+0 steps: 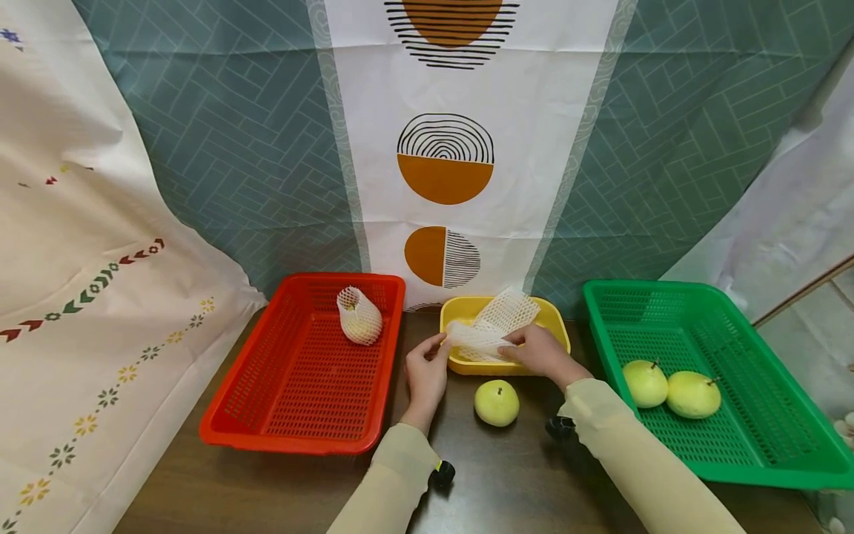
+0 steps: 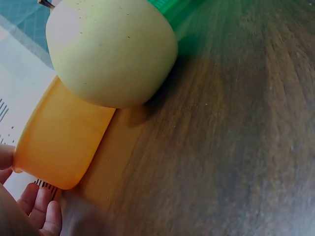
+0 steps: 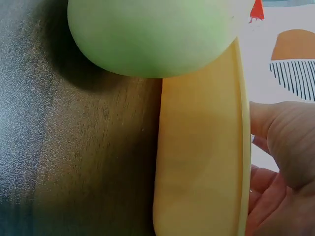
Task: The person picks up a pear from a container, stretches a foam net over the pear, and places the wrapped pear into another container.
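left hand (image 1: pixel 427 373) and right hand (image 1: pixel 542 351) pinched closed on white foam netting (image 1: pixel 477 339), yellow tub (image 1: pixel 494 368) beneath, pear (image 1: pixel 497 404) in front

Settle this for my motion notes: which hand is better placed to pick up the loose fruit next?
Probably the right hand: its fingertips are nearer the fruit, while the left hand could hold the netting.

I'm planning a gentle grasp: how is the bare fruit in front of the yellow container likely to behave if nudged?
The bare fruit would probably wobble or roll, being rounded and loose on the tabletop. Its smooth surface may be slippery. It seems firm, likely to keep its shape, as no sagging shows.
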Motion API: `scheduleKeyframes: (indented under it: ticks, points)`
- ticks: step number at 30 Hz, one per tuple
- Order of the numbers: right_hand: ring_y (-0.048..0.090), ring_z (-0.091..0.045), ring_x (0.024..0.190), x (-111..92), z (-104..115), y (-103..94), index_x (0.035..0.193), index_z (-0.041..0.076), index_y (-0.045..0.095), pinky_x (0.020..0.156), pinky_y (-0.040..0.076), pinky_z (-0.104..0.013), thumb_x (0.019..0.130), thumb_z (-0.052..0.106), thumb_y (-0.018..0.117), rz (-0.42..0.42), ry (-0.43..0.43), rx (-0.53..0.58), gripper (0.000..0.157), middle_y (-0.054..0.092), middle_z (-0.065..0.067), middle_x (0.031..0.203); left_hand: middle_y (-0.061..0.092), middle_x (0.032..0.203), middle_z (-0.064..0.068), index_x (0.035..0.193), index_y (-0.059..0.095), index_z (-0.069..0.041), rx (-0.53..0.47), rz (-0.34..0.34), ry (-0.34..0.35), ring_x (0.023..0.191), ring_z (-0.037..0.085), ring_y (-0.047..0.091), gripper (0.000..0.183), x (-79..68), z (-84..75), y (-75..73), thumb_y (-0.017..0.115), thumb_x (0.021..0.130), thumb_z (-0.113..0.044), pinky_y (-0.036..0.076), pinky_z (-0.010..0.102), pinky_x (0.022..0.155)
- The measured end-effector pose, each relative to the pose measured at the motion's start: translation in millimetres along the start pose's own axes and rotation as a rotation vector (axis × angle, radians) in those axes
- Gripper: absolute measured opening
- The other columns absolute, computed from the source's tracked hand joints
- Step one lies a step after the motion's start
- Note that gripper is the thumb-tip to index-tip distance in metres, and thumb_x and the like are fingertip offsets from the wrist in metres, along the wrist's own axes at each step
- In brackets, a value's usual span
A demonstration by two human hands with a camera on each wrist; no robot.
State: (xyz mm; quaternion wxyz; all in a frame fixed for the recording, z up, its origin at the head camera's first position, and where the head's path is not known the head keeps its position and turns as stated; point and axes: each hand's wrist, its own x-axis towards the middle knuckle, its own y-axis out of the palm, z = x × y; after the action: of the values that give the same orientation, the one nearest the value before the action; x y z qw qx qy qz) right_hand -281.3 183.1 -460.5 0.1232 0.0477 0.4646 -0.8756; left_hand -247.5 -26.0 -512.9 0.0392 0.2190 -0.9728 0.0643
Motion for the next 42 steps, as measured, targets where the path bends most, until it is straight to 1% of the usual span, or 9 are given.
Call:
scheduleKeyframes:
  ticks: [5,9,16,22,29,32,35,38,42]
  points:
    - [0.057,-0.019,0.097,-2,-2,-3.3,0.118,0.011,0.066,0.088,0.05,-0.04,0.087,0.04,0.063,-0.055,-0.001,-0.004,0.043,0.065,-0.008,0.119,0.071,0.087,0.0,0.097,0.075,-0.019,-0.011,0.003,-0.002,0.076,0.012,0.059,0.017,-0.3,-0.3,-0.1,0.074,0.08,-0.02,0.049,0.027,0.071]
    - [0.057,-0.019,0.093,-5,-1,-8.2,0.119,0.011,0.065,0.086,0.051,-0.04,0.087,0.039,0.063,-0.112,0.011,-0.01,0.042,0.066,-0.008,0.116,0.072,0.089,0.0,0.098,0.075,-0.017,-0.009,0.003,0.001,0.077,0.012,0.06,0.017,0.1,0.6,0.5,0.073,0.081,-0.019,0.05,0.027,0.071]
    - [0.056,-0.02,0.095,-12,4,-16.4,0.116,0.013,0.067,0.081,0.052,-0.037,0.087,0.038,0.063,-0.217,-0.004,0.057,0.038,0.066,-0.006,0.111,0.071,0.091,0.0,0.099,0.075,-0.018,-0.016,0.012,-0.014,0.08,0.014,0.06,0.018,0.1,0.6,0.6,0.073,0.081,-0.021,0.05,0.028,0.074]
    - [0.057,-0.018,0.086,-20,12,-23.6,0.108,0.02,0.07,0.071,0.051,-0.03,0.087,0.041,0.062,-0.294,-0.065,0.111,0.03,0.068,0.0,0.102,0.071,0.091,-0.001,0.099,0.075,-0.02,-0.003,0.013,-0.037,0.081,0.014,0.06,0.017,-0.9,-1.6,0.1,0.072,0.081,-0.02,0.05,0.029,0.075]
    - [0.054,-0.019,0.075,-38,30,-30.5,0.1,0.022,0.071,0.062,0.048,-0.03,0.087,0.044,0.061,-0.309,-0.155,0.212,0.027,0.068,0.001,0.089,0.071,0.093,-0.001,0.098,0.075,-0.02,0.064,0.012,-0.06,0.086,0.017,0.061,0.018,-1.6,-7.3,-0.5,0.072,0.081,-0.021,0.049,0.035,0.08]
    - [0.055,-0.019,0.074,-47,38,-30.6,0.098,0.02,0.07,0.06,0.047,-0.03,0.089,0.042,0.06,-0.287,-0.196,0.274,0.025,0.067,-0.001,0.086,0.07,0.1,0.001,0.098,0.075,-0.019,0.094,0.011,-0.068,0.097,0.02,0.06,0.02,-3.3,-14.9,-0.9,0.073,0.079,-0.022,0.046,0.039,0.088]
    - [0.059,-0.021,0.077,-54,44,-29.9,0.098,0.018,0.069,0.063,0.049,-0.03,0.09,0.039,0.059,-0.265,-0.235,0.34,0.024,0.068,-0.003,0.085,0.066,0.108,0.005,0.098,0.074,-0.017,0.108,0.009,-0.066,0.106,0.023,0.055,0.022,-8.2,-28.0,-0.1,0.074,0.077,-0.023,0.04,0.041,0.094]
    - [0.062,-0.021,0.079,-57,46,-27.8,0.103,0.017,0.068,0.067,0.051,-0.029,0.091,0.037,0.058,-0.266,-0.285,0.387,0.025,0.07,-0.005,0.088,0.06,0.11,0.01,0.101,0.072,-0.013,0.11,0.021,-0.03,0.105,0.027,0.051,0.026,-15.6,-44.0,1.2,0.073,0.078,-0.025,0.038,0.041,0.092]
    - [0.064,-0.019,0.08,-61,49,-23.6,0.114,0.019,0.064,0.066,0.053,-0.027,0.092,0.037,0.057,-0.32,-0.332,0.421,0.029,0.07,-0.006,0.095,0.064,0.103,0.006,0.102,0.071,-0.012,0.057,0.099,0.035,0.095,0.025,0.056,0.025,-25.9,-67.0,1.5,0.069,0.083,-0.028,0.043,0.035,0.081]
